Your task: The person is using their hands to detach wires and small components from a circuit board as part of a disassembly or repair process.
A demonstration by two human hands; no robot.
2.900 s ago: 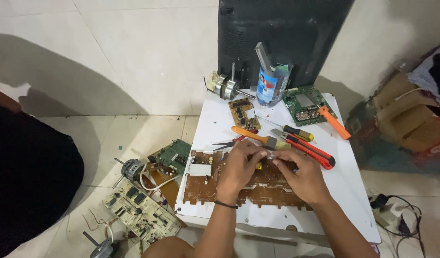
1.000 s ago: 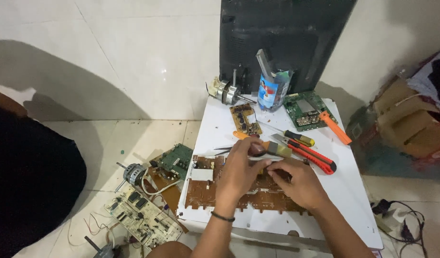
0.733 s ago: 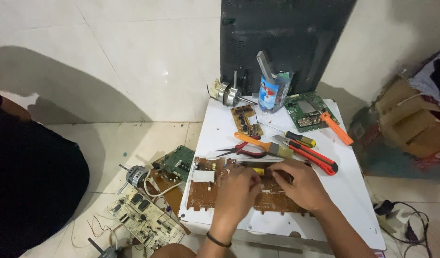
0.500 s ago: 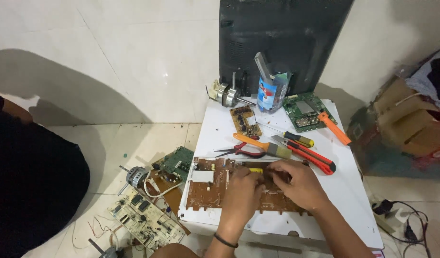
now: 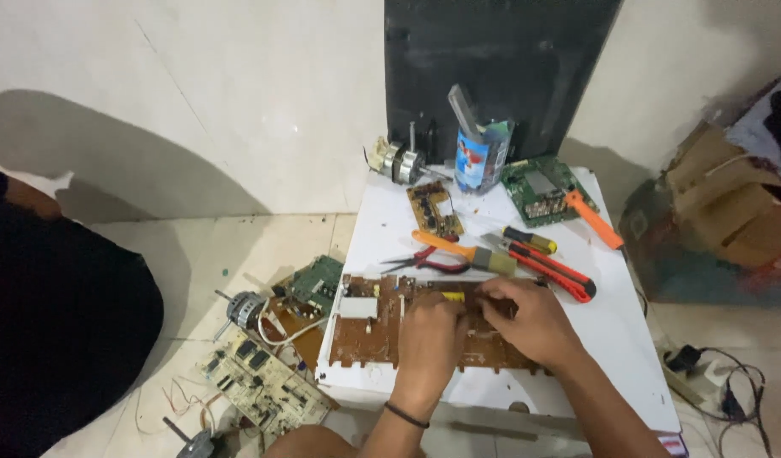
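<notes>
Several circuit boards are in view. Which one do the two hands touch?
The large brown circuit board at the table's front edge. Both the left hand and right hand rest on it; the other boards lie untouched.

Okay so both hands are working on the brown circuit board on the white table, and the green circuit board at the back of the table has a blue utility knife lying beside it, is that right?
Not quite. The utility knife beside the green circuit board is orange, not blue, as the head view shows. The rest holds: the left hand and right hand are both on the brown circuit board on the white table.
</notes>
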